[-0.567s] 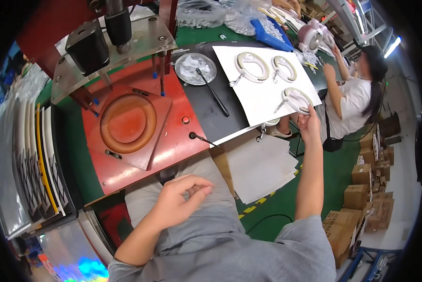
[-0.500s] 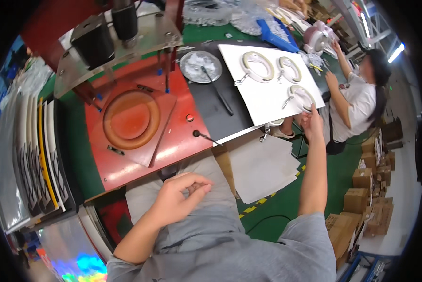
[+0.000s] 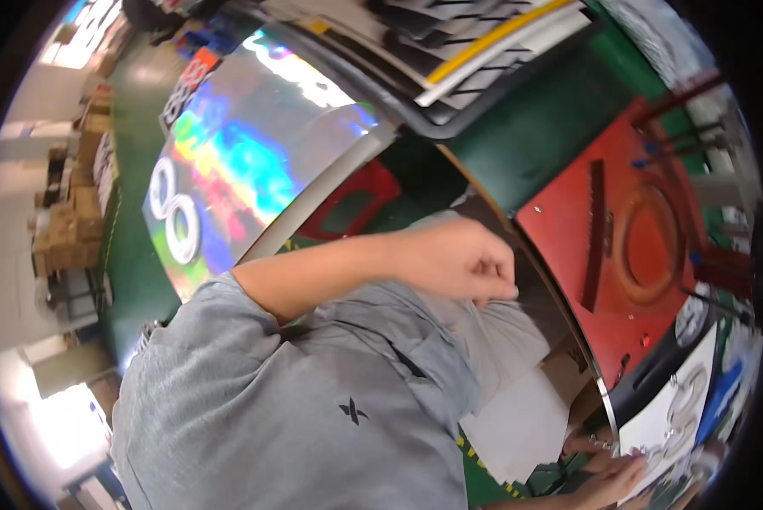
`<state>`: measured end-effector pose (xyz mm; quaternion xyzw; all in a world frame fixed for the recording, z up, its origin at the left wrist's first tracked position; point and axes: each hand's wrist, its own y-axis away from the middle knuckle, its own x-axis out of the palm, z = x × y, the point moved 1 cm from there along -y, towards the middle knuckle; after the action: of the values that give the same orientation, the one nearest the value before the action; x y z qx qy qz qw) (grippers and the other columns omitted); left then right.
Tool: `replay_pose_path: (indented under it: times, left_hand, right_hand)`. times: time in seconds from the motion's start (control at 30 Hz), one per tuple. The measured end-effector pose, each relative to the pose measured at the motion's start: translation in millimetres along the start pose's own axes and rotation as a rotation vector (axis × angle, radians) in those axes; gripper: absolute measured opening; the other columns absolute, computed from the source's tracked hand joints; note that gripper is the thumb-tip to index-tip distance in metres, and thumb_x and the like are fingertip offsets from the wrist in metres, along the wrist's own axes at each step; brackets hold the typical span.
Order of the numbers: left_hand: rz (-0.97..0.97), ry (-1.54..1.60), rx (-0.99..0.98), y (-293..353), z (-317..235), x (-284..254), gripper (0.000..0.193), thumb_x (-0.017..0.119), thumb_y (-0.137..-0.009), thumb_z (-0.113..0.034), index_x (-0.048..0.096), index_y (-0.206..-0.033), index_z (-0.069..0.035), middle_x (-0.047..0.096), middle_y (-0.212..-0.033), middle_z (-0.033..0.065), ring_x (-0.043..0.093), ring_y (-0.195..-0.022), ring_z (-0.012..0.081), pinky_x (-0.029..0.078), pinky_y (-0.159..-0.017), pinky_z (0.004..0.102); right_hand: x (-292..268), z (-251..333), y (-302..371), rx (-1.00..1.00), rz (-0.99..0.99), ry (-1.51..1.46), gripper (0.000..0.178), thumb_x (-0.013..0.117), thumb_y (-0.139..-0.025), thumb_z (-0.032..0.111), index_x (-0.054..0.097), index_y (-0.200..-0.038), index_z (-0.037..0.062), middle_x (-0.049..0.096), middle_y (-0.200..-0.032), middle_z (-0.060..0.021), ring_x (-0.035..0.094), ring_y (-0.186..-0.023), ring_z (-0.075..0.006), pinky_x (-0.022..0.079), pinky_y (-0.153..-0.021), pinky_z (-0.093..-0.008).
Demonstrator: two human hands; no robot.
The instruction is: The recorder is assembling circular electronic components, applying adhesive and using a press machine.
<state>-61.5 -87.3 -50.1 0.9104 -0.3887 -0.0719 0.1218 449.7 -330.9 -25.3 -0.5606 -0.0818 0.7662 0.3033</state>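
Note:
My left hand (image 3: 475, 262) hangs over my lap with its fingers curled in; nothing shows in it. Down at the lower right, my right hand (image 3: 621, 478) is at the near edge of a white board (image 3: 653, 422). Its fingers are small and smeared, so their grip does not show. Pale rings (image 3: 681, 416) lie on that board, blurred. Beyond my left hand is a red press bed (image 3: 560, 221) with a round orange-brown ring-shaped mould (image 3: 649, 244) on it.
To the left, a shiny rainbow sheet (image 3: 237, 140) carries two white rings (image 3: 182, 228). A rack with stacked sheets and a yellow strip (image 3: 496, 41) stands at the top. Under the bench lie white sheets (image 3: 517, 425). Cardboard boxes (image 3: 71, 221) are piled at the far left.
My view has swung strongly to the left, bringing the rainbow sheet fully in and pushing the press and white board to the right. My left hand stays curled; my right is still by the board.

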Motion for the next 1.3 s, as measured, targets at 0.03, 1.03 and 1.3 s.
replay_pose_path:
  times: [0.03, 1.03, 1.3]
  left_hand:
    - [-0.065, -0.016, -0.043, 14, 0, -20, 0.02, 0.074, -0.104, -0.023, 0.074, -0.101, -0.004, 0.074, -0.076, 0.0013, 0.07, -0.069, 0.0064, 0.053, -0.061, 0.0258]
    - [-0.944, -0.162, -0.145, 213, -65, -114, 0.044, 0.073, -0.1, -0.007, 0.051, -0.138, 0.001, 0.071, -0.095, 0.0042, 0.067, -0.087, 0.0101, 0.053, -0.079, 0.0274]
    - [-0.44, -0.383, 0.371, 84, -108, -67, 0.023, 0.072, -0.095, 0.002, 0.074, -0.117, 0.009, 0.079, -0.109, 0.0146, 0.073, -0.103, 0.0231, 0.056, -0.09, 0.0352]
  right_hand:
    - [17, 44, 1, 0.259, 0.15, -0.218, 0.01, 0.084, -0.077, 0.015, 0.082, -0.085, 0.0107, 0.076, -0.086, -0.0238, 0.067, -0.069, -0.035, 0.056, -0.062, -0.0484]
    - [210, 303, 28, 0.079, 1.324, -0.943, 0.019, 0.066, -0.108, 0.015, 0.075, -0.113, -0.0011, 0.071, -0.088, -0.0049, 0.064, -0.071, -0.0091, 0.052, -0.066, -0.0255]
    - [195, 298, 47, 0.151, 1.165, -0.94, 0.019, 0.067, -0.106, 0.015, 0.075, -0.114, -0.0001, 0.073, -0.089, -0.0115, 0.071, -0.076, -0.0162, 0.054, -0.07, -0.0305]
